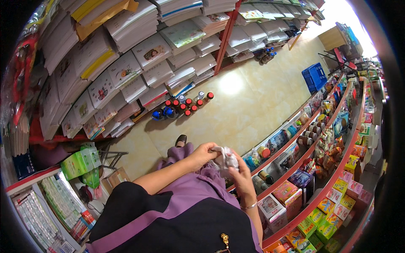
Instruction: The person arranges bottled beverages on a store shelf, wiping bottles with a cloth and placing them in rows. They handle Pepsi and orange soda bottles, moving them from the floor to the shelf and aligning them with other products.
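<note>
In front of my body, both hands are on a crumpled whitish cloth (225,159), which shows some reddish patches. My left hand (204,155) pinches its near-left edge between thumb and fingers. On the other side, my right hand (243,177), with a bracelet at the wrist, grips the cloth from the right, the thumb in front. Parts of the fingers are hidden behind the cloth. Below the hands are the purple folds of my clothing (190,186).
Shelves with stacked booklets (153,52) rise ahead. Bottles with red caps (189,101) stand on the tiled floor (202,126). Tiered shelves of packaged goods (286,197) curve along the right, with a blue crate (314,77) farther off. A green carton (79,163) lies at the left.
</note>
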The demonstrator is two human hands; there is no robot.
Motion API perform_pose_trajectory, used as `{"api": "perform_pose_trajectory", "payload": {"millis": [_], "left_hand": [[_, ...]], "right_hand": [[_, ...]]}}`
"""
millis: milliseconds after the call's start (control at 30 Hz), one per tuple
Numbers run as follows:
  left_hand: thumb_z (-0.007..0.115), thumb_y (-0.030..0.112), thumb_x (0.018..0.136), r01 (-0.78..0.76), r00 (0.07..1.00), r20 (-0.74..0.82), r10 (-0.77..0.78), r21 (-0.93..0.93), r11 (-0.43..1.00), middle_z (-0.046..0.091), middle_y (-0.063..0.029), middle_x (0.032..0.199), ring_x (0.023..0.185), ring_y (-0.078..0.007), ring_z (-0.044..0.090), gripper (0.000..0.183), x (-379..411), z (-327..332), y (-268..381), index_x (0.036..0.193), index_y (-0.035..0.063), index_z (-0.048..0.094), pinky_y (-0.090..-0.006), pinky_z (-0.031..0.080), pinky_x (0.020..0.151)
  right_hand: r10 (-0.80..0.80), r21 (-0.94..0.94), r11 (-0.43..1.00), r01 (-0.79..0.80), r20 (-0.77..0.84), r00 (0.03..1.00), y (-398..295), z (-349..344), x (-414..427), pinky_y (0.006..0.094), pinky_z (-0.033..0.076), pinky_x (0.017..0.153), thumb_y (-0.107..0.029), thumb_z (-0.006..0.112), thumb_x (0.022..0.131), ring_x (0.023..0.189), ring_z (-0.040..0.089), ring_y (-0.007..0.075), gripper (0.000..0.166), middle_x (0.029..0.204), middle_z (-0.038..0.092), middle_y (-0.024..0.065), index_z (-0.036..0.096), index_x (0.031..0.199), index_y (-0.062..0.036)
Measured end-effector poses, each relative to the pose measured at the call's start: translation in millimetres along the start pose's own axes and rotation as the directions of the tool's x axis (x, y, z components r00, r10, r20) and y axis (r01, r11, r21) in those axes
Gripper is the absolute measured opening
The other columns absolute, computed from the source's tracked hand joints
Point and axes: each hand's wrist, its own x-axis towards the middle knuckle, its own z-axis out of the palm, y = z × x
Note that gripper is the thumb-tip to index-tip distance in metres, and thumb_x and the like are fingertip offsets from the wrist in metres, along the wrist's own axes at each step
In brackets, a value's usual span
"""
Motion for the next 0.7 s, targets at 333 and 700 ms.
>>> {"api": "perform_pose_trajectory", "payload": {"millis": [333,700], "left_hand": [[0.059,0.009,0.096,0.142,0.963,0.208,-0.172,0.152,0.978,0.065,-0.0036,0.117,0.103,-0.0106,0.062,0.034,0,-24,69,0.129,0.0032,0.058,-0.0264,0.050,0.088],[0.062,0.016,0.095,0.137,0.986,0.078,-0.147,0.123,0.983,0.063,-0.0069,0.118,0.107,-0.0149,0.061,0.034,32,-41,118,0.127,0.0065,0.055,-0.0295,0.051,0.090]], "right_hand": [[-0.234,-0.238,0.951,0.198,-0.134,0.963,10,43,37,0.0306,0.044,0.098,0.002,0.055,0.086,0.115,0.056,0.0180,0.042,0.128,0.059,0.0095,0.058,0.127,-0.0009],[-0.054,0.421,0.829,0.368,-0.596,0.802,19,-23,12,0.0407,0.059,0.079,-0.007,0.059,0.094,0.098,0.068,0.0264,0.032,0.114,0.066,0.0129,0.056,0.124,0.0007]]}}
